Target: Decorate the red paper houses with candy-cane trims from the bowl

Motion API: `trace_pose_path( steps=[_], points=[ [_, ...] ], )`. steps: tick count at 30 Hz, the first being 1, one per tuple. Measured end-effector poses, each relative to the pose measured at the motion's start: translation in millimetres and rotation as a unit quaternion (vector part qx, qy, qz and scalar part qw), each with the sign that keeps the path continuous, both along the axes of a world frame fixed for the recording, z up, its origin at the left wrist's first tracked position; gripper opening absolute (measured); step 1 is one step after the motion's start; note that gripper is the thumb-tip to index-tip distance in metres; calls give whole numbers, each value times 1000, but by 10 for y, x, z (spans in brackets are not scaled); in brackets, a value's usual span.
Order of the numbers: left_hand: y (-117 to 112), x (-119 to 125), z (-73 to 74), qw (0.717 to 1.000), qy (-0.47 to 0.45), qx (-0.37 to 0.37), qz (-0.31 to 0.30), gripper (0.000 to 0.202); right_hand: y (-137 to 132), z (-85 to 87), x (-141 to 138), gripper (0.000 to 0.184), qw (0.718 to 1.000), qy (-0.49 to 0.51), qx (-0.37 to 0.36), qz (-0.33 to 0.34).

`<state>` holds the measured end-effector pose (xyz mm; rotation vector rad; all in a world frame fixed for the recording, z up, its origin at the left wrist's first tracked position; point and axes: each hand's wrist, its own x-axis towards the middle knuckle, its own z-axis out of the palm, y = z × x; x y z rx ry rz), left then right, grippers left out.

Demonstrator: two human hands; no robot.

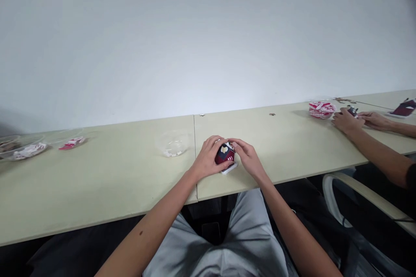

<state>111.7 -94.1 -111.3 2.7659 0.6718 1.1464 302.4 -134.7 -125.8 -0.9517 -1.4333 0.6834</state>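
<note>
Left hand [207,159], right hand [249,159] clasp red piece [225,155] lying crosswise

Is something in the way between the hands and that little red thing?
No, nothing visible. The left hand and the right hand both clasp the little red thing on the table. The clear bowl sits apart, to their left.

L grip [207,159], R grip [249,160] close, curled
</note>
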Motion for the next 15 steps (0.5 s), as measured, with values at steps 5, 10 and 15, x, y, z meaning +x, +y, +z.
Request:
trace_pose_path(
  steps=[5, 10, 15],
  points=[
    [0, 1, 6, 1000, 9, -3, 9, 67, 45, -86, -42, 43, 996, 61, -42, 54],
    [-2, 18, 7, 1000, -1, -5, 6, 64, 42, -125, -47, 43, 995, 69, -50, 53],
    [-14, 13, -4, 999, -6, -31, 13, 67, 62, -44, -56, 38, 993, 72, -73, 61]
  ],
)
